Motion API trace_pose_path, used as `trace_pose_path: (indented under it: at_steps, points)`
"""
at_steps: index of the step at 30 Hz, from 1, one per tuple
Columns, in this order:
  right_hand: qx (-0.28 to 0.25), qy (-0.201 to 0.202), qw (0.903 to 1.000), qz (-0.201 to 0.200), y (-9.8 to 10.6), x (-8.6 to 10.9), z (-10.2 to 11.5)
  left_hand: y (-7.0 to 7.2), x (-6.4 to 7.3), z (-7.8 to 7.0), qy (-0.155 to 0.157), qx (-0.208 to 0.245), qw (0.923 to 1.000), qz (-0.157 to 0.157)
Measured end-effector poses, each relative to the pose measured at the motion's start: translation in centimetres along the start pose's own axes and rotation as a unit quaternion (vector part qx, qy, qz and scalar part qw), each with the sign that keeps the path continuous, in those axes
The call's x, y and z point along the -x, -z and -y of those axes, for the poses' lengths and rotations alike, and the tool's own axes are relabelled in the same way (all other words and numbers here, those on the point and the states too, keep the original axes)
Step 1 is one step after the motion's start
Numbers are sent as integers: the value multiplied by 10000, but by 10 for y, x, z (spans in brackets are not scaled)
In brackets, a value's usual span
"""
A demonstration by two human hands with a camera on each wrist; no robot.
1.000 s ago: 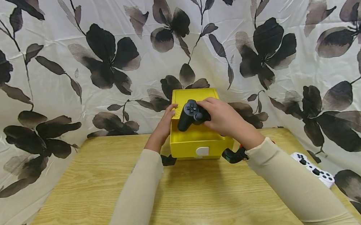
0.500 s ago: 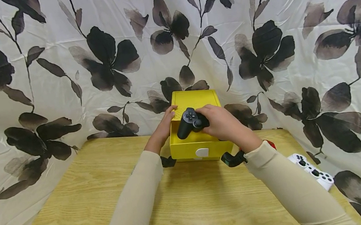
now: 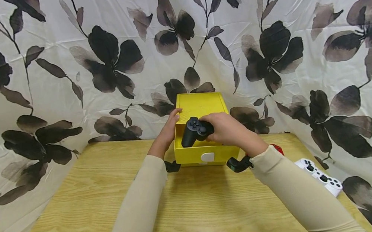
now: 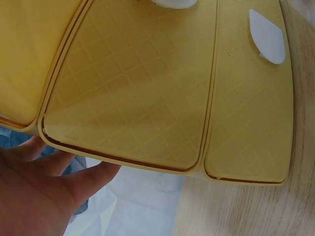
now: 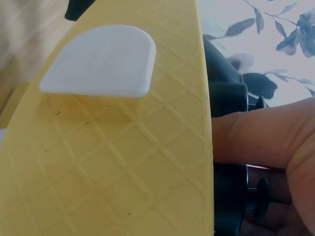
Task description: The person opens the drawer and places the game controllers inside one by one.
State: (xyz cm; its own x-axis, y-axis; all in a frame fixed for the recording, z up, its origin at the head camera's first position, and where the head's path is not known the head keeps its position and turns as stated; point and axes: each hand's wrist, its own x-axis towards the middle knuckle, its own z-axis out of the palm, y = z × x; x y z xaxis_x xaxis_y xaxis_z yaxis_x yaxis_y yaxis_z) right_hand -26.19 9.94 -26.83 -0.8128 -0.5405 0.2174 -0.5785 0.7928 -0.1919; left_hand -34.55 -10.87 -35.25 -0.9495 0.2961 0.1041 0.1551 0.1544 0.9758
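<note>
A yellow drawer box point(image 3: 201, 102) stands at the back of the table with its top drawer point(image 3: 189, 155) pulled out. My right hand point(image 3: 224, 129) grips a black game controller point(image 3: 190, 135) by one end, tilted over the drawer's opening. In the right wrist view, the controller point(image 5: 229, 196) shows partly behind the waffle-patterned drawer front point(image 5: 123, 162) with its white handle point(image 5: 108, 64); the thumb is close to the drawer's rim. My left hand point(image 3: 166, 132) rests against the box's left side. Its fingers point(image 4: 96, 177) lie extended along the side in the left wrist view.
A white controller point(image 3: 319, 177) lies on the right of the wooden table point(image 3: 194, 204). A red object point(image 3: 278, 149), mostly hidden, sits behind the right wrist. Black wrist-camera parts point(image 3: 239, 164) hang near the drawer. A floral cloth point(image 3: 117, 63) stands close behind the box.
My right hand has lowered the black controller toward the opened drawer, moving slightly left and nearer to me. The left hand stays at the box's side.
</note>
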Motion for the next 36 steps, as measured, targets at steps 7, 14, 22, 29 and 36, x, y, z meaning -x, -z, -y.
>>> trace_pose_path:
  at_steps: [7,14,22,29,36]
  points:
    - [-157,30,9993,331,-4,-3,-6,-2,10,-13,46,-8,9999,107]
    - [-281,-67,9978,595,-6,-5,-9,-3,11,-14,120,-104,9998,98]
    - [-123,-89,9968,786,-10,-9,-11,-2,11,-14,174,-47,9998,69]
    - [-35,-81,9961,881,-12,-13,-10,-2,11,-16,81,-48,9999,68]
    - [-10,6,9949,1004,-17,-16,-11,-2,12,-16,110,-34,9999,75]
